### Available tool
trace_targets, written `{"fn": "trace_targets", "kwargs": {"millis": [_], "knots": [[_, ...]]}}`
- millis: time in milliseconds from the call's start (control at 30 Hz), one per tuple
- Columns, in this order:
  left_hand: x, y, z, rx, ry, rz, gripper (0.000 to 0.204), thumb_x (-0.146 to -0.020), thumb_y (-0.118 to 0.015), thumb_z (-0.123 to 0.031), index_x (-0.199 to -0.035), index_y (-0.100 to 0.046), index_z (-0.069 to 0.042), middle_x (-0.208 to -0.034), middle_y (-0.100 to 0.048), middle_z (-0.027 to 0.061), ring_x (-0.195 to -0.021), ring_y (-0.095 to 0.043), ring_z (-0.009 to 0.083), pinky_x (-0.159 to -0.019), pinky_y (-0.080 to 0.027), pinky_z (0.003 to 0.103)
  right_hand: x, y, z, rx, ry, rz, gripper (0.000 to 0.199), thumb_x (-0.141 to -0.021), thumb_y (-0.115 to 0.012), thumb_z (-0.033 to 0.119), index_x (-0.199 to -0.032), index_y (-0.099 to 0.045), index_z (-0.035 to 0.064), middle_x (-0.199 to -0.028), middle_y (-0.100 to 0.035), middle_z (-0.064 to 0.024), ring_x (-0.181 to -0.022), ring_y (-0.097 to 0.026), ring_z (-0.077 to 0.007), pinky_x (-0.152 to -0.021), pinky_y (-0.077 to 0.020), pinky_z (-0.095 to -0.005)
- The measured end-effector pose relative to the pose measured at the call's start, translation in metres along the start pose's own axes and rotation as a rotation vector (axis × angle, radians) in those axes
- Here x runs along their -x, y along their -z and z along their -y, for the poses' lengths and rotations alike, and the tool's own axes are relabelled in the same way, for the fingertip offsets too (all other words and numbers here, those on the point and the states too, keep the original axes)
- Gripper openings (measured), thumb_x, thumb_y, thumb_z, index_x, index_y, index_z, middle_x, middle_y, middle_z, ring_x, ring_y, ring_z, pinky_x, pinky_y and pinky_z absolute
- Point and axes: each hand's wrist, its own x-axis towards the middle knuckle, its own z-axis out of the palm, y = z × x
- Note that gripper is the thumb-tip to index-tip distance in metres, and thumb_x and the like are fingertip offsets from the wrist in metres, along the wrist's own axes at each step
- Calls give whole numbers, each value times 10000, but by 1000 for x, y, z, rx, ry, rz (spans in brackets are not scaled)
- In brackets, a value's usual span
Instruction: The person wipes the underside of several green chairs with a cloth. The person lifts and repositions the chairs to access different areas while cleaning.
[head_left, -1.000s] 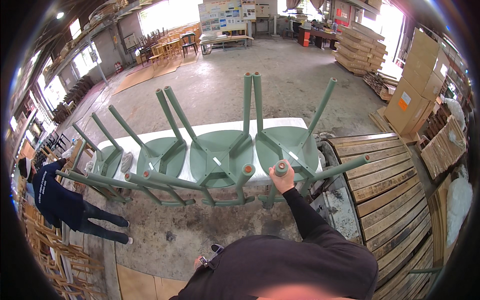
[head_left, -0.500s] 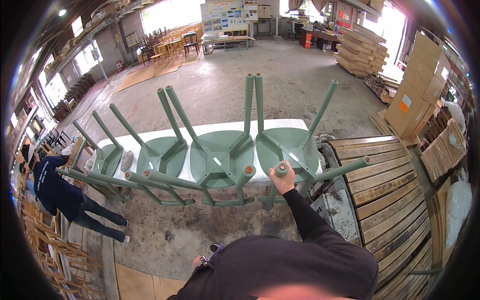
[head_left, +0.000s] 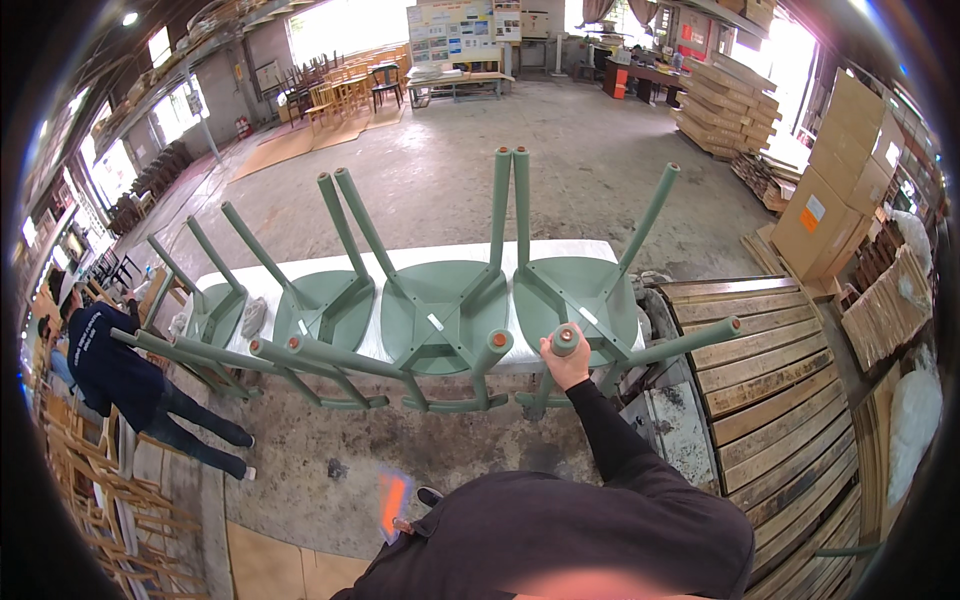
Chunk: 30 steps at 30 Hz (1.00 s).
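Right hand (head_left: 566, 362) is closing around the near leg (head_left: 564, 340) of an upturned green wooden chair (head_left: 580, 295).
Leftward a dark-clothed person (head_left: 120, 375) is standing; four such chairs are lying seat-down along the white table (head_left: 330, 265); wooden pallets (head_left: 760, 360) are sitting rightward. Left hand unseen.

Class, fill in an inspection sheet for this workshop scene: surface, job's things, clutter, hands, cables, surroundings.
Surface: white table under the chairs.
Job's things: four green chairs upside down in a row, legs up.
Clutter: grey rag on the table.
Hands: right hand grips a chair leg; left hand not in view.
Cables: nothing seen.
Surroundings: wooden pallets at right, cardboard boxes, a person in dark clothes at left.
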Motion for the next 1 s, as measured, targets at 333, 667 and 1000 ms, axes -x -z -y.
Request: {"fn": "trace_targets", "kwargs": {"millis": [333,667,1000], "knots": [[6,4,-1,-27,5,-28,586,-759,-812,-382,-1256,-660,-111,-1358,-541,197,-1293,-522,383,-1053,-478,452,-2,-3,-4,-11,21,-2,301,-759,-806,128,-918,-561,56,-782,-624,-91,-714,-646,-244,-702,-518,-341],[12,7,-6,-49,42,-63,618,-705,-879,-332,-1252,-676,-126,-1415,-485,178,-1344,-463,381,-1091,-456,440,0,-5,-5,3,47,-10,280,-768,-791,115,-907,-555,53,-759,-610,-92,-672,-623,-231,-678,-511,-337],[11,3,0,-175,-15,-36,528,-766,-817,-325,-1239,-697,-123,-1355,-569,157,-1306,-514,355,-1062,-474,402,7,-6,-5,22,41,-23,287,-766,-792,103,-912,-551,49,-771,-602,-93,-684,-611,-229,-689,-509,-342]]}}
